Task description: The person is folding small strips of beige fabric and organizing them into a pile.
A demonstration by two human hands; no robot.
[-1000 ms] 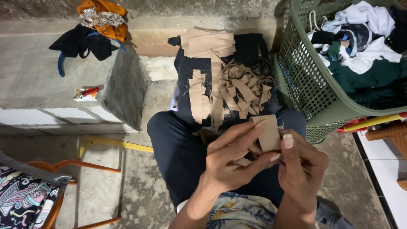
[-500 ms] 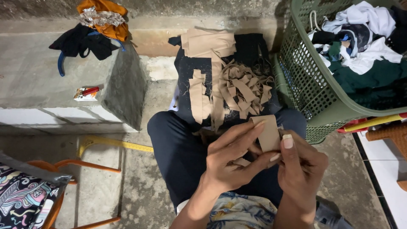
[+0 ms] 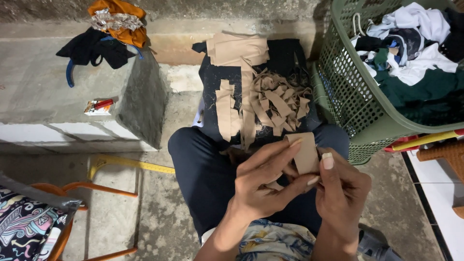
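Observation:
Both of my hands hold a small tan strip of fabric (image 3: 304, 153) above my lap. My left hand (image 3: 265, 186) pinches it from the left with fingers stretched over its front. My right hand (image 3: 341, 186) grips its right edge with the thumb on top. In front of my knees lies a black cloth (image 3: 217, 92) on the concrete, with a loose pile of tan strips (image 3: 279, 99) and larger tan pieces (image 3: 237, 50) on it. My dark trousers (image 3: 200, 164) fill the space under the hands.
A green laundry basket (image 3: 355, 108) full of clothes stands at the right. A concrete step (image 3: 43, 92) at the left bears dark and orange garments (image 3: 104, 34) and a small box (image 3: 98, 107). A yellow ruler (image 3: 128, 163) and an orange chair frame (image 3: 89, 191) lie at lower left.

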